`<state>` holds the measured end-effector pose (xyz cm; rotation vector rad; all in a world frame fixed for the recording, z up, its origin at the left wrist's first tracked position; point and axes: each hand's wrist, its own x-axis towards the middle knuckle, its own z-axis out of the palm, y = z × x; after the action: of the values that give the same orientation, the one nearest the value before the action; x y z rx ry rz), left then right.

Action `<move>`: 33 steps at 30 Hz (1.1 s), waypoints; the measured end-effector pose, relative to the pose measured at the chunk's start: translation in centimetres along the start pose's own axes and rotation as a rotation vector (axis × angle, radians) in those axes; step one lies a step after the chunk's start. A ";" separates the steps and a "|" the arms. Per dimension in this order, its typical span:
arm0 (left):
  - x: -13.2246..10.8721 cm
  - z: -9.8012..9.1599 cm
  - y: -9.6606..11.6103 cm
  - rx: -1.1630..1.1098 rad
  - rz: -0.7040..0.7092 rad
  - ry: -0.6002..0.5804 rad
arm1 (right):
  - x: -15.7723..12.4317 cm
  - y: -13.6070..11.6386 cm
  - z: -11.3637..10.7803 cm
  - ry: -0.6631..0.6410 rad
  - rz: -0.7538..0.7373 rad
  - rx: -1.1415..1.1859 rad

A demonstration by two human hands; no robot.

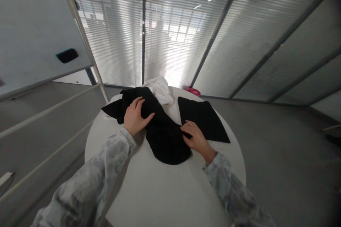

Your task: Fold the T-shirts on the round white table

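A black garment (169,142), its kind hard to make out, lies bunched and stretched diagonally over a round white table (170,191). My left hand (135,116) rests on its upper left part with the thumb and fingers apart. At the garment's right edge, my right hand (195,137) has its fingers curled and pinches the fabric. Beside that hand lies a flat, folded piece of black cloth (205,118). White crumpled cloth (160,90) sits at the table's far edge, partly covered by the garment.
A whiteboard (34,35) on a pale metal stand (53,120) is at the left, with a black eraser-like block (67,55) on it. Something pink (194,91) shows behind the table. Glass panels with blinds (170,32) form the far wall. Grey floor (287,156) surrounds the table.
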<state>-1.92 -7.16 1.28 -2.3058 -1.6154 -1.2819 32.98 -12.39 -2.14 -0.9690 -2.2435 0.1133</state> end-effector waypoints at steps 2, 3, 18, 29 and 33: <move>0.1 0.8 -1.1 0.137 -0.136 -0.064 | -0.1 0.1 0.0 -0.001 0.001 0.002; 0.1 1.3 -1.5 0.186 -0.167 -0.126 | -0.1 0.2 0.0 -0.001 -0.001 -0.001; -0.8 1.8 -0.4 0.073 0.215 -0.182 | -0.6 0.2 -0.7 0.091 0.117 0.021; -3.5 2.4 3.8 -0.215 0.765 -0.171 | -0.5 -0.1 -0.9 0.075 0.123 0.023; -3.8 2.6 4.8 -0.244 0.795 -0.145 | -0.4 0.0 -0.7 0.055 0.093 -0.001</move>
<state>3.02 -10.95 -0.99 -2.7689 -0.4285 -1.1466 33.60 -12.79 -1.76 -1.0639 -2.1492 0.1254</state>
